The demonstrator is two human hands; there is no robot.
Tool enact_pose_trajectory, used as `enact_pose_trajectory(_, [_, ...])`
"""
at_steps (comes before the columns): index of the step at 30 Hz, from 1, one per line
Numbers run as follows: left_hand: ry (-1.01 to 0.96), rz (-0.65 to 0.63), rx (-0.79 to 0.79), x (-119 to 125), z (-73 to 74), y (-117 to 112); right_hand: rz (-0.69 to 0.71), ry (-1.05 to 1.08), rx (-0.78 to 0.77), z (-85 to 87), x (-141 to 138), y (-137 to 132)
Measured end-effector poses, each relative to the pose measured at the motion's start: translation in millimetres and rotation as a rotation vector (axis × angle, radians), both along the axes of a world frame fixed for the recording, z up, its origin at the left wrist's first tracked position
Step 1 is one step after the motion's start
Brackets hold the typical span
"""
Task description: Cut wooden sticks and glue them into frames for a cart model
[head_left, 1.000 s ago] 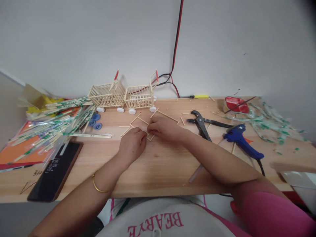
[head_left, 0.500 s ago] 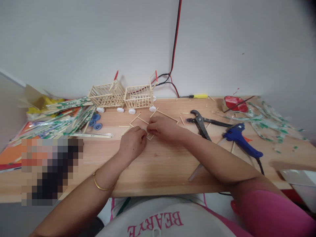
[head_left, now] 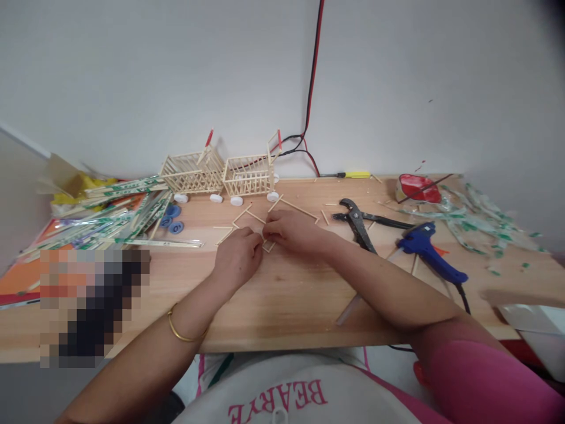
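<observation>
Both hands meet at the middle of the wooden table (head_left: 286, 300). My left hand (head_left: 237, 257) is curled, fingertips pinched on a small frame of thin wooden sticks (head_left: 267, 246) lying on the table. My right hand (head_left: 293, 231) rests just right of it, its fingers also pressed together on the same stick frame. Loose sticks (head_left: 247, 214) lie scattered just beyond the hands. Two small stick carts with white wheels (head_left: 220, 173) stand at the back near the wall.
Black pliers (head_left: 358, 221) and a blue glue gun (head_left: 430, 255) lie to the right. A red object (head_left: 417, 187) and torn green-white wrappers (head_left: 479, 221) sit far right. Packets of sticks (head_left: 106, 215), blue caps (head_left: 172, 219) and orange paper lie left. Red and black wires (head_left: 312, 82) hang down the wall.
Hands have stayed almost still on the stick frame; the view has shifted slightly.
</observation>
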State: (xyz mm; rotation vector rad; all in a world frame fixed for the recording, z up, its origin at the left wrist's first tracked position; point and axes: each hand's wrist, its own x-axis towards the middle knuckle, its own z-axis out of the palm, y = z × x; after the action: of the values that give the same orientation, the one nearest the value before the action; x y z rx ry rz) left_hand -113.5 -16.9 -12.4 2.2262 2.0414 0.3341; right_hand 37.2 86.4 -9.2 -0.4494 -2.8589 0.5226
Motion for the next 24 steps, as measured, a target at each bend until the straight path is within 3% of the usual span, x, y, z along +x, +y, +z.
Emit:
enact_pose_trajectory(7, [0.027, -0.008, 0.017, -0.4, -1.2, -1.8, 0.007, 0.035, -0.048, 3.7, 2.0, 3.1])
enact_pose_trajectory(13, [0.0, -0.003, 0.017, -0.5, -0.1, -3.2, -0.199, 0.148, -0.017, 10.9, 11.2, 19.0])
enact_pose_trajectory(24, [-0.16, 0.012, 0.064, -7.6, -3.2, -2.6, -0.018, 0.068, -0.094, 4.3, 3.7, 6.5])
